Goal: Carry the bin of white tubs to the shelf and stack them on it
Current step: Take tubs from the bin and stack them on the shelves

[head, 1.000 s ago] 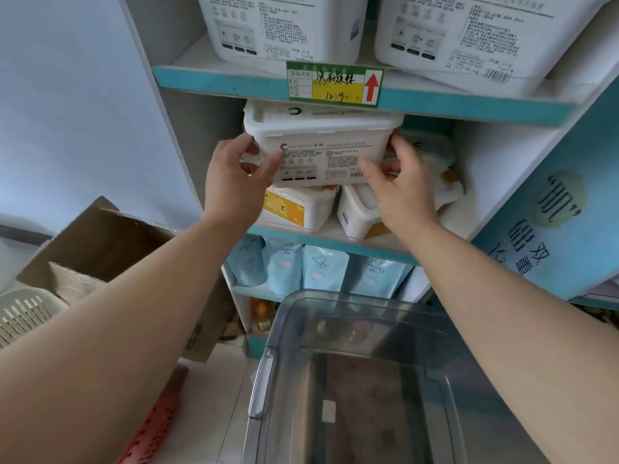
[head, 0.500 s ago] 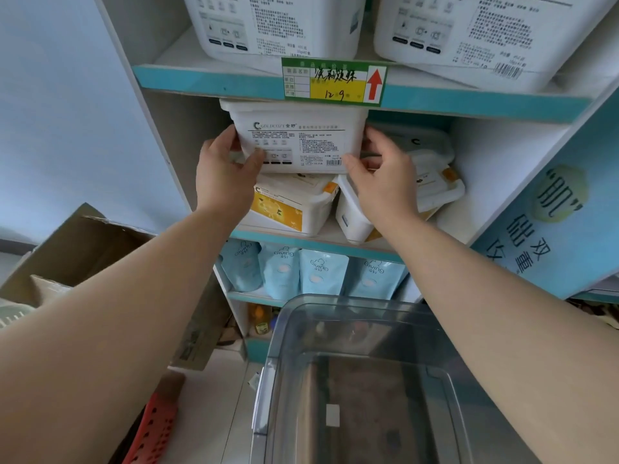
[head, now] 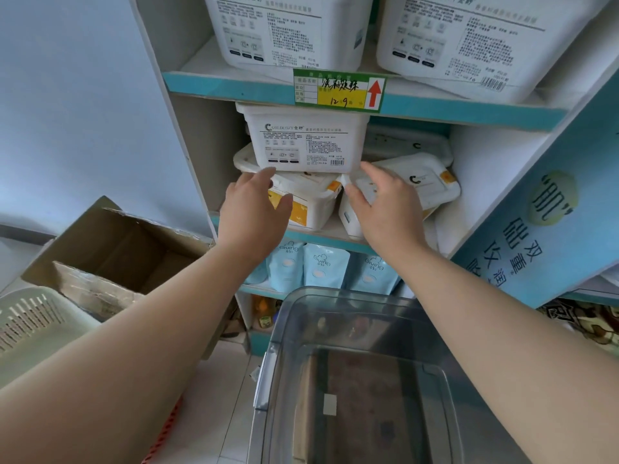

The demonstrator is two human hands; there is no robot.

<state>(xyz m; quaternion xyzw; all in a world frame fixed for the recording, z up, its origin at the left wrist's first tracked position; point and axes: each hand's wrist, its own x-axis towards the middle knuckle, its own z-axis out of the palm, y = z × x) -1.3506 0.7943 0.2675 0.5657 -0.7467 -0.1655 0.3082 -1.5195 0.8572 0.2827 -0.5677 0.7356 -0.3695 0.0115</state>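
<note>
Fingers (head: 264,177) of left hand (head: 252,214) and right hand (head: 390,209) loosely spread, holding nothing, white tub (head: 304,142) just above fingertips; clear bin (head: 268,370) well below

Tub (head: 304,142) just above the left hand (head: 251,212) says GOLDCOZY; price tag (head: 338,92) higher up has 12.9 handwritten, red arrow.
</note>
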